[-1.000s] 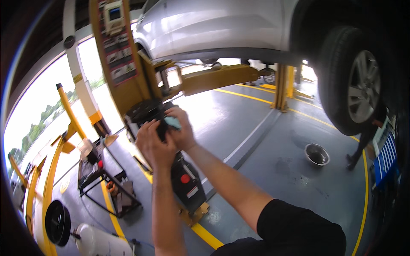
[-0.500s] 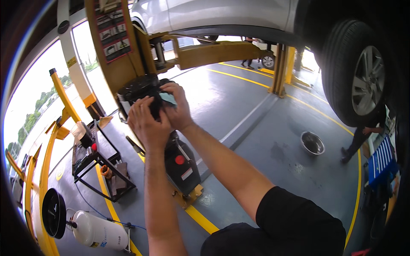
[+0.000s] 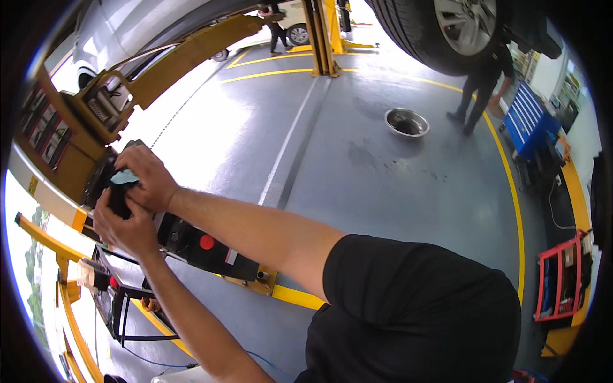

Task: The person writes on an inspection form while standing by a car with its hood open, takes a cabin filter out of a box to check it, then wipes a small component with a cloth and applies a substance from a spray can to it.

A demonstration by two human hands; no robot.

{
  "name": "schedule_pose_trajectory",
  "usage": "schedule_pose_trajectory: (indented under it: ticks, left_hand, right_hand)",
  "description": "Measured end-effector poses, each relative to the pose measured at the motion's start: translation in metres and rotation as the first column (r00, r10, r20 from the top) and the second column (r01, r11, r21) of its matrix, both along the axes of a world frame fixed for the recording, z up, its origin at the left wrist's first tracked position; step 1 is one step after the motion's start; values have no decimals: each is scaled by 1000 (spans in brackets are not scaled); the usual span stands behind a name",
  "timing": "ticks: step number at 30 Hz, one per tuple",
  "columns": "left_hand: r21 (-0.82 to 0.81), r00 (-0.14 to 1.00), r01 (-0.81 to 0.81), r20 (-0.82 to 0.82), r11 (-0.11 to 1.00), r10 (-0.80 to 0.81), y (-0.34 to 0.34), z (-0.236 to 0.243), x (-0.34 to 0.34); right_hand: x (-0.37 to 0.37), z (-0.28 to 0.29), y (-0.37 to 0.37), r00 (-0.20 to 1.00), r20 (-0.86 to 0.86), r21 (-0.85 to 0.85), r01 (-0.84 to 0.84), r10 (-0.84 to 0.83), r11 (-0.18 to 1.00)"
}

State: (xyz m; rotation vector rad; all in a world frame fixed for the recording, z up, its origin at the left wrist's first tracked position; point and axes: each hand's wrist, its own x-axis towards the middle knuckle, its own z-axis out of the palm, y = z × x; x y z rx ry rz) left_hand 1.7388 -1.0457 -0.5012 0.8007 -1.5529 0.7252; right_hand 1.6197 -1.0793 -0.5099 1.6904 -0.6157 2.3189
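Observation:
Both my arms reach to the far left, to the black unit (image 3: 94, 182) on the lift column. My right hand (image 3: 153, 179) is curled round a crumpled light-blue cloth (image 3: 125, 177) that shows beside its fingers. Just below, my left hand (image 3: 128, 226) has its fingers bent against a dark item (image 3: 119, 202) between the two hands. That item's kind is hidden by my fingers. Under my hands, at the column's foot, sits a black tank-like housing (image 3: 214, 250) with a red cap (image 3: 206, 242).
A silver car stands raised on the yellow lift arm (image 3: 198, 54), its wheel (image 3: 440, 32) overhead. On the floor lies a metal basin (image 3: 407, 122) with dark contents. Beyond it stands a person (image 3: 479, 89) near a blue tool cabinet (image 3: 527, 118). A red rack (image 3: 562, 277) is at right.
My view has swung right, so the lift column and my hands now appear farther left. The red rack has come into sight. Both hands stay together at the black unit with the cloth.

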Motion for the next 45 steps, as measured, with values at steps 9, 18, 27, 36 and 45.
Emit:
schedule_pose_trajectory:
  ticks: [9, 18, 27, 36, 45]
  left_hand:
    - [51, 1000, 8, 1, 999, -8, -9, -10, 4]
    - [29, 1000, -24, 3, 999, 23, -7, -11, 5]
    - [-4, 1000, 14, 20, 1000, -13, -4, -12, 3]
    - [103, 999, 30, -30, 994, -27, 8, -10, -5]
    - [95, 999, 22, -32, 995, -19, 10, -10, -4]
  right_hand:
    - [0, -7, 3, 1000, 6, 30, -12, 12, 999]
    - [4, -8, 5, 999, 26, 8, 20, -21, 1000]
    - [1, -10, 9, 1000, 9, 81, 7, -7, 997]
    - [-1, -7, 14, 997, 6, 84, -78, 78, 993]
    - [0, -6, 13, 998, -20, 74, -55, 57, 996]
